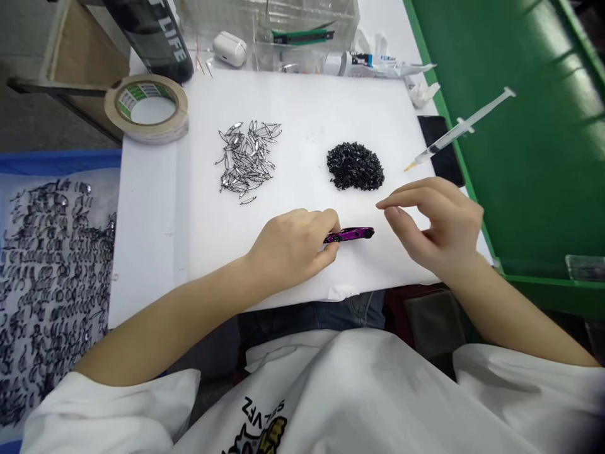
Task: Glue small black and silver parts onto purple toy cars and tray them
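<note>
Between the fingers and thumb of my left hand (pixel 297 243) is a small purple toy car (pixel 352 234), held by one end just above the white work surface (pixel 293 151). My right hand (pixel 428 221) hovers to the right of the car, its index finger and thumb tips close together. Whether something tiny is between those tips cannot be made out. A pile of small black parts (pixel 355 166) lies beyond the car. To the left of that is a loose pile of thin, clear, dark-rimmed parts (pixel 246 157).
A syringe (pixel 458 133) with a yellow tip lies at the right, over a dark phone (pixel 442 150). Tape (pixel 146 108), a black bottle (pixel 154 38), a white case (pixel 229 48) and a clear box (pixel 312 19) line the back. A blue tray (pixel 57 159) stands at left.
</note>
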Demonstrator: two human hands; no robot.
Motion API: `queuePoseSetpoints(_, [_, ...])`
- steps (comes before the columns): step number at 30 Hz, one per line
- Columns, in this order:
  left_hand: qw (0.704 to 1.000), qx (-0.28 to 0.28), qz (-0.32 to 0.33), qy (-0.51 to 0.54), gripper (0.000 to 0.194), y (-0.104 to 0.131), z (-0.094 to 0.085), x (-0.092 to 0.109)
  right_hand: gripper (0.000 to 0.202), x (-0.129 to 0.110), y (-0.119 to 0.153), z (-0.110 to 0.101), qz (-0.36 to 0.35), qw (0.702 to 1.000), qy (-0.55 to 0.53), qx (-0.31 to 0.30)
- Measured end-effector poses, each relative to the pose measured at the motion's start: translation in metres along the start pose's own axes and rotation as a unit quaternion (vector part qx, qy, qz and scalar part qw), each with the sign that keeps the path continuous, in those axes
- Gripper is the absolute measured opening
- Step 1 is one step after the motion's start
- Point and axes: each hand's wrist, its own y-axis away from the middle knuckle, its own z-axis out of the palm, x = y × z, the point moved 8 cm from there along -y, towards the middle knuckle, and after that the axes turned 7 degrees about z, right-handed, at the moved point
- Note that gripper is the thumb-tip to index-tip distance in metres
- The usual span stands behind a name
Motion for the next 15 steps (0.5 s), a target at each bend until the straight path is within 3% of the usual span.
queuePoseSetpoints(4, [0.999, -0.019, 0.035, -0.03, 0.013, -0.001, 0.002, 0.006, 0.011, 0.003, -0.017, 0.007, 0.03, 0.999, -0.01, -0.043])
queuePoseSetpoints(10, [0.973, -0.101, 0.106, -0.18, 0.021, 0.011, -0.001, 0.045, 0.016, -0.029, -0.044, 0.059, -0.039, 0.982, -0.046, -0.177])
queuePoseSetpoints(12, [0.977, -0.103, 0.11, -0.152, 0.021, 0.025, -0.008, 0.063, 0.019, -0.048, -0.052, 0.083, -0.081, 0.972, -0.018, -0.22])
queuePoseSetpoints(15, [0.984, -0.115, 0.138, 0.022, 0.024, 0.056, -0.007, 0.09, 0.023, -0.074, -0.061, 0.115, -0.141, 0.953, 0.045, -0.265])
